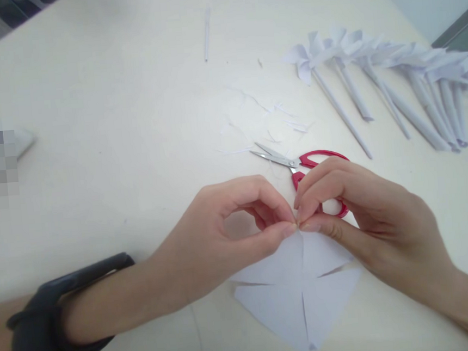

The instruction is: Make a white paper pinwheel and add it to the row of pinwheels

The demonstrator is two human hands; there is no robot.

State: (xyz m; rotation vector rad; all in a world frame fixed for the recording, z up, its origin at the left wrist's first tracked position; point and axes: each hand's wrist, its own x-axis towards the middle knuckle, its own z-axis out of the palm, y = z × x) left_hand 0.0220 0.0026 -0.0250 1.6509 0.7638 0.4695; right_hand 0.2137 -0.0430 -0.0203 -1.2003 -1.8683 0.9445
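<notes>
A square of white paper lies cornerwise near the table's front edge, with slits running in from its corners toward the middle. My left hand pinches its far corner between thumb and forefinger. Right beside it, my right hand pinches the same corner, the fingertips of both hands touching or nearly so. The far part of the sheet is partly hidden under my hands. Just beyond them lie scissors with red handles, blades apart and pointing left; my right hand covers part of the handles.
Several paper pinwheels on rolled paper sticks lie in a row at the right. Thin paper scraps are scattered beyond the scissors. A small paper roll lies farther back on the white table. A blurred-out object sits at the left edge.
</notes>
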